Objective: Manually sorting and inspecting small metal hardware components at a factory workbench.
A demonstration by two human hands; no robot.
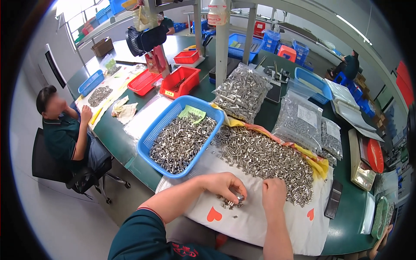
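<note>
Green table (pixel 346 221) space fills a workroom with shelving posts, and a co-worker (pixel 60 138) sits at its far left. Spread along the near side is a white cloth (pixel 247 229) with red hearts and a yellow edge. On it lies a broad heap (pixel 268 151) of small metal cylinders, with a smaller cluster (pixel 226 203) nearer the person. Over that cluster the left hand (pixel 226 186) has thumb and fingers clamped on a few metal parts (pixel 238 197). To its right, the right hand (pixel 274 193) rests by the heap's near edge, fingers bent inward; their tips are hidden, so whether they grip anything cannot be told. Left of the heap stands a blue basket (pixel 144 151) of similar parts; beyond the heap are filled clear bags (pixel 244 93). A black phone-like object (pixel 333 199) lies right of the cloth.
</note>
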